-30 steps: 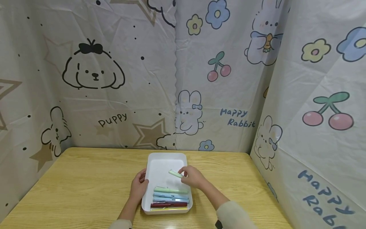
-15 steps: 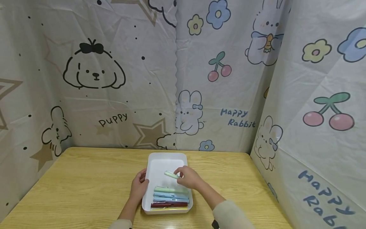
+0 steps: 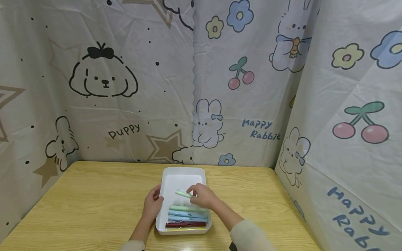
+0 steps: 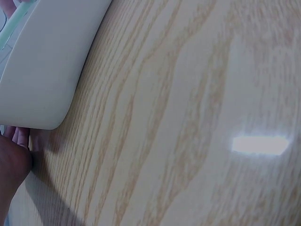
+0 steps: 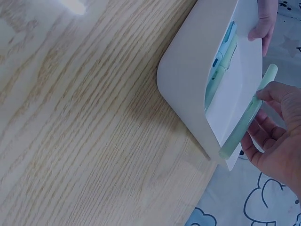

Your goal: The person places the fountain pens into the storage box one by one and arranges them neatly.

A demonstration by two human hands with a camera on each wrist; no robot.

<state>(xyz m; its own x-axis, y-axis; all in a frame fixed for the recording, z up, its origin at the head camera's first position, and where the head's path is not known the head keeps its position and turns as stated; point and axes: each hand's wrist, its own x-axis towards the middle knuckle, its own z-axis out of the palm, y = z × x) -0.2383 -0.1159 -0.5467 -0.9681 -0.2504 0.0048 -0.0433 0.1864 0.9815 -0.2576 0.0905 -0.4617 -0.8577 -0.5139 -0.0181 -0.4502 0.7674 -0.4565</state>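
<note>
In the head view my right hand (image 3: 202,196) pinches a light green pen (image 3: 183,193) over the middle of the white tray (image 3: 166,174). The right wrist view shows this pen (image 5: 249,117) between thumb and fingers, apart from the tray floor. My left hand (image 3: 153,204) holds the tray's left side, its thumb at the rim. Towards the tray's near end lie a second green pen (image 3: 188,208), two light blue pens (image 3: 185,213), a dark red pen (image 3: 185,225) and a thin yellow item (image 3: 185,229), side by side.
The tray stands on a wooden table (image 3: 103,198). Behind the table hangs a patterned cloth (image 3: 125,111), and another cloth wall (image 3: 345,157) rises along the right side. The table's back edge lies just beyond the tray.
My right hand has carried the green pen leftward and slightly down over the tray. My left hand, the tray and the pens lying in it have stayed in place.
</note>
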